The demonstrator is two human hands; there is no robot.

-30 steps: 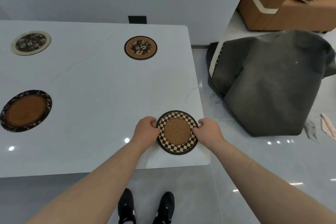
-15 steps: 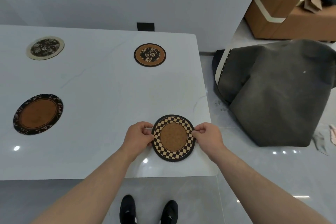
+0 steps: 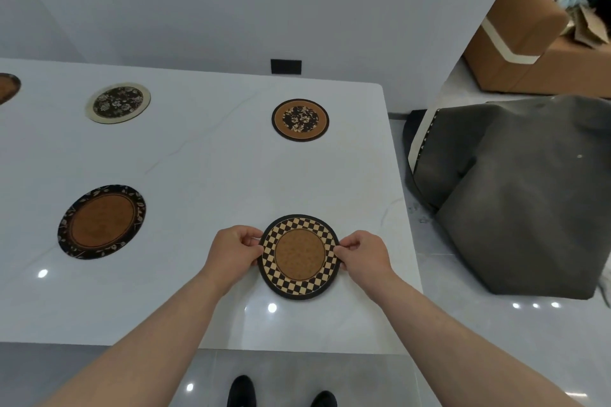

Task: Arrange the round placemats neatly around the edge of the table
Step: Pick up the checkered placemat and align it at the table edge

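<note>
Both hands are pinching the checkered placemat (image 3: 300, 257), lying flat near the bench's near right corner: the left hand (image 3: 231, 253) at its 9 o'clock rim, the right hand (image 3: 362, 254) at 3 o'clock. The glossy white bench (image 3: 198, 175) is reflecting ceiling lights. From the checkered placemat, a brown floral placemat (image 3: 300, 120) is sitting at 12 o'clock, a dark-rimmed placemat (image 3: 101, 221) at 9, a cream-rimmed placemat (image 3: 118, 102) at 10. On the grey tile floor (image 3: 463, 324), a dark fabric heap (image 3: 515, 195) is slumping at 3 o'clock, a cardboard box (image 3: 529, 30) beyond
</note>
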